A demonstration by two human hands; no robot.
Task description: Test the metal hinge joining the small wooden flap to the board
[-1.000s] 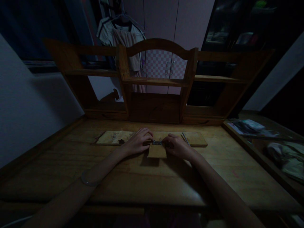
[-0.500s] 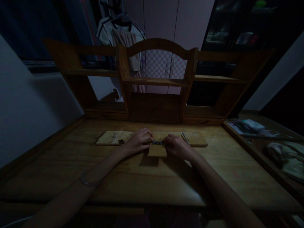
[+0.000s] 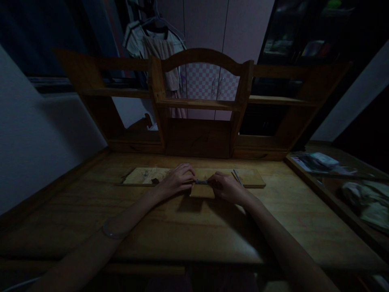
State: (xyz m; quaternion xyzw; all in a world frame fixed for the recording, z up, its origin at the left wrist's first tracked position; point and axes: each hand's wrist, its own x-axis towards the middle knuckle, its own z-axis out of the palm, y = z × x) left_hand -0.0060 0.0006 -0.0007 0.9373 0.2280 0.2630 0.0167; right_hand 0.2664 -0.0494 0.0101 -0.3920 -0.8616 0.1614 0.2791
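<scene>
A small wooden block (image 3: 201, 191) stands tilted on the desk, hinged by a small metal hinge (image 3: 201, 182) to a long flat wooden board (image 3: 142, 176) behind it. My left hand (image 3: 175, 181) grips the block's left top corner by the hinge. On the other side my right hand (image 3: 227, 187) holds the block's right side, fingertips at the hinge. A thin screwdriver or pencil (image 3: 237, 177) lies on the board just right of my right hand.
The wooden desk (image 3: 182, 227) carries a shelf unit (image 3: 200, 105) at the back. Papers and cloths (image 3: 358, 190) lie on a side surface at right. A white wall is at left; clothes hang behind the shelf.
The small block has tipped up further toward the board, so less of its face shows. Both hands stayed at the hinge.
</scene>
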